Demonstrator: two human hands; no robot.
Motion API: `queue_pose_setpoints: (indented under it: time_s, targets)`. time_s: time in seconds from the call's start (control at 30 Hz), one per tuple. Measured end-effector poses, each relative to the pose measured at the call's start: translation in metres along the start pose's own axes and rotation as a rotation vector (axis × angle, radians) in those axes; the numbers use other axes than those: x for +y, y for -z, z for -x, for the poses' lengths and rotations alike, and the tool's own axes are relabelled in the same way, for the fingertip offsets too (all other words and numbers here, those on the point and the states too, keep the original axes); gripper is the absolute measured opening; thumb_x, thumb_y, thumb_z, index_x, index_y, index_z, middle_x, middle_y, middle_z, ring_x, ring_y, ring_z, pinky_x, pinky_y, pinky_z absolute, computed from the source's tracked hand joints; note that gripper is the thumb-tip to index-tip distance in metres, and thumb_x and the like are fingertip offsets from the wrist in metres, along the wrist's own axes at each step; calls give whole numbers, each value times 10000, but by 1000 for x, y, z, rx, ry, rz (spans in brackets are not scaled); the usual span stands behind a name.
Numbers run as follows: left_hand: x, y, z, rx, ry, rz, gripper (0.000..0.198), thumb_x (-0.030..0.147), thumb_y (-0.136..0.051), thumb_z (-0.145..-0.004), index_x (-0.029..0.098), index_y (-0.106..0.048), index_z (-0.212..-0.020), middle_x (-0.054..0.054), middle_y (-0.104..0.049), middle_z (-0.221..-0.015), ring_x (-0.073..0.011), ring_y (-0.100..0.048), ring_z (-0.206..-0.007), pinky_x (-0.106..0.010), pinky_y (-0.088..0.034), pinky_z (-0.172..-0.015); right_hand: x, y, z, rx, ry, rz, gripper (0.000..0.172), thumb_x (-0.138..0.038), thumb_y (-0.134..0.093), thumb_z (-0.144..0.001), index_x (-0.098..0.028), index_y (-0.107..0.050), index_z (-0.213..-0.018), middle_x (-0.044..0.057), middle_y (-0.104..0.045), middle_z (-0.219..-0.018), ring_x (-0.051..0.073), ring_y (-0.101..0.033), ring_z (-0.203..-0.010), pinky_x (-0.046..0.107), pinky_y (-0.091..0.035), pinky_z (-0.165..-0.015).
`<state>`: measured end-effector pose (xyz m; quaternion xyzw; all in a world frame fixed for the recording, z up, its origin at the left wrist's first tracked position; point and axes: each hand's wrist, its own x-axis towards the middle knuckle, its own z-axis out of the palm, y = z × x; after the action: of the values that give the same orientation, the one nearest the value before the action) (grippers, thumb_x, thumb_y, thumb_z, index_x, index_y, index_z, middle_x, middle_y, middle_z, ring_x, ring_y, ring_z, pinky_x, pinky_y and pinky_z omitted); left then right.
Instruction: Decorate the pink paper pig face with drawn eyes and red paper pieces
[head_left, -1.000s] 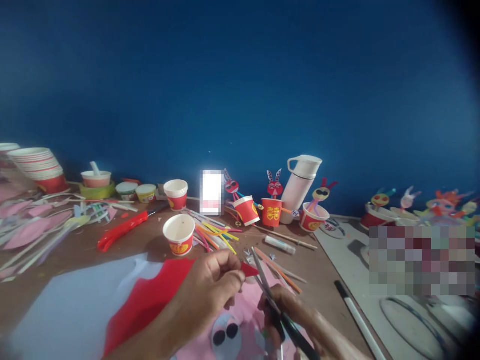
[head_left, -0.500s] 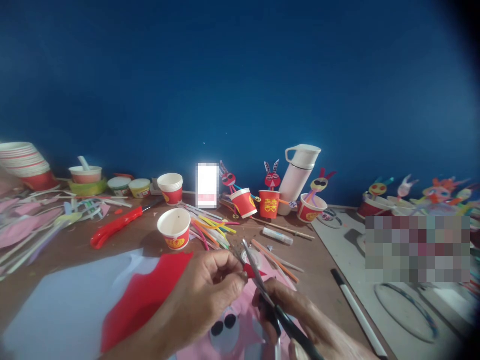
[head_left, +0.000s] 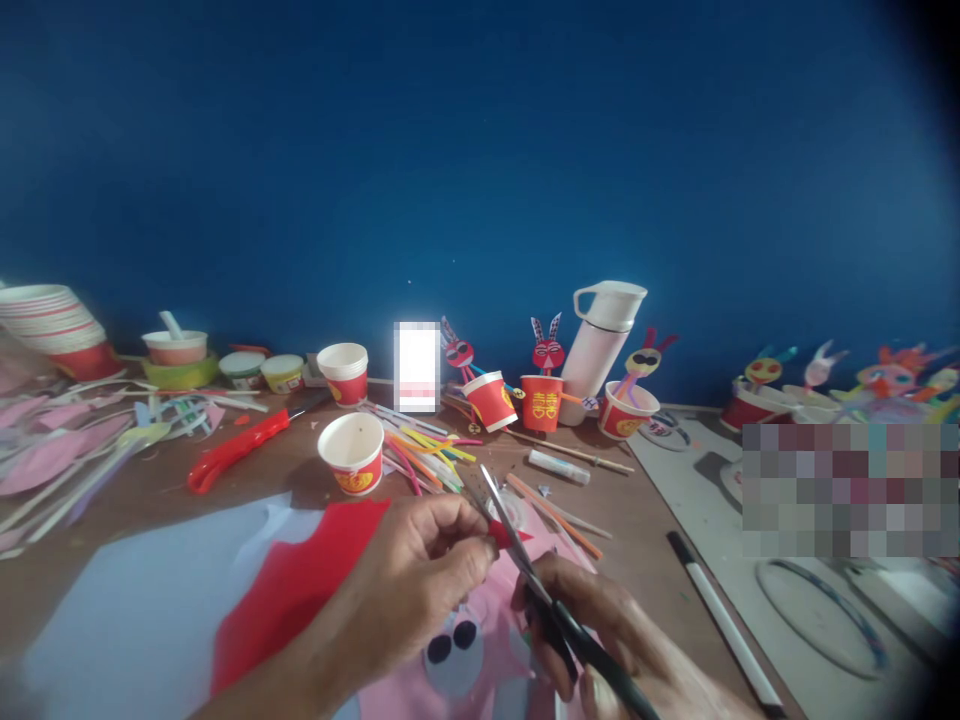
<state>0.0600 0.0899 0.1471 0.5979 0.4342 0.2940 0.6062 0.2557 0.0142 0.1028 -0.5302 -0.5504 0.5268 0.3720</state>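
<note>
My left hand point(head_left: 439, 555) pinches a small red paper piece point(head_left: 517, 537) between thumb and fingertips. Wrapped round the black handles of a pair of scissors point(head_left: 536, 580) is my right hand point(head_left: 600, 625). The scissor blades are spread slightly and cross the red piece close to my left fingertips. Below the hands lies pink paper point(head_left: 405, 690) with a pale round cutout point(head_left: 455, 660) carrying two black dots. Left of my left hand, a large red sheet point(head_left: 285, 590) overlaps a pale blue-white sheet point(head_left: 135, 600).
Red-and-white paper cups point(head_left: 351, 455), colored pipe cleaners point(head_left: 431, 447) and a glue stick point(head_left: 559, 467) lie ahead. A red-handled cutter point(head_left: 240, 450) rests at left, a marker point(head_left: 724, 620) at right. Cup figures point(head_left: 542, 400) and a white flask point(head_left: 600, 340) stand by the blue wall.
Both hands stay in nearly the same place, still holding the red piece and the scissors. The view has shifted slightly, so the table things sit a little further right.
</note>
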Motion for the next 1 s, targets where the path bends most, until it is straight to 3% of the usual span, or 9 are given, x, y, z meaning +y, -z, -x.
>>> queue_pose_setpoints:
  time_s: [0.1, 0.27, 0.47, 0.7, 0.8, 0.9, 1.0]
  targets:
    - [-1, 2, -1, -17, 5, 6, 139, 290, -543, -715, 159, -577, -681, 27, -495, -585, -83, -403, -511, -220, -344, -494, 14, -3, -6, 8, 28, -50, 587, -641, -606, -646, -241, -607, -1075, 105, -645, -956, 293, -614, -881, 413, -490, -802]
    - [-4, 5, -3, -54, 13, 31, 119, 272, -549, -722, 160, -564, -684, 30, -488, -578, -89, -427, -524, -222, -357, -506, 23, -5, -10, -2, 58, -138, 539, -566, -661, -653, -223, -597, -1064, 79, -614, -900, 223, -591, -779, 338, -495, -697]
    - [-3, 5, -5, -48, 16, 61, 126, 276, -555, -711, 156, -557, -673, 31, -485, -576, -89, -422, -525, -223, -355, -507, 21, -5, -7, 88, 16, -26, 425, -364, -709, -669, -223, -601, -1055, 68, -615, -881, 203, -577, -752, 332, -477, -697]
    - [-4, 6, -6, -67, 32, 55, 130, 280, -550, -698, 151, -552, -677, 29, -479, -579, -91, -412, -528, -230, -350, -505, 13, 3, -9, 20, 12, -38, 476, -277, -699, -582, -200, -632, -1047, 53, -609, -813, 194, -557, -714, 315, -451, -665]
    - [-5, 7, -5, -74, 34, 54, 131, 281, -553, -698, 157, -536, -661, 33, -472, -573, -88, -406, -525, -226, -345, -501, 10, 5, -13, -11, -21, -1, 374, -251, -687, -581, -173, -650, -945, 13, -570, -712, 151, -520, -641, 270, -422, -607]
    - [-5, 7, -6, -75, 28, 63, 151, 290, -560, -698, 165, -510, -629, 40, -457, -559, -83, -402, -510, -219, -340, -492, 5, 5, -20, -153, -34, -32, 262, -300, -714, -580, -150, -639, -782, -31, -496, -575, 95, -446, -511, 208, -361, -481]
    - [-4, 7, -7, -42, 48, 37, 167, 302, -573, -702, 163, -514, -632, 47, -454, -543, -79, -402, -495, -213, -330, -484, 1, 7, -27, -221, -28, -122, 444, -502, -713, -611, -142, -627, -858, -49, -459, -529, 54, -374, -403, 175, -311, -388]
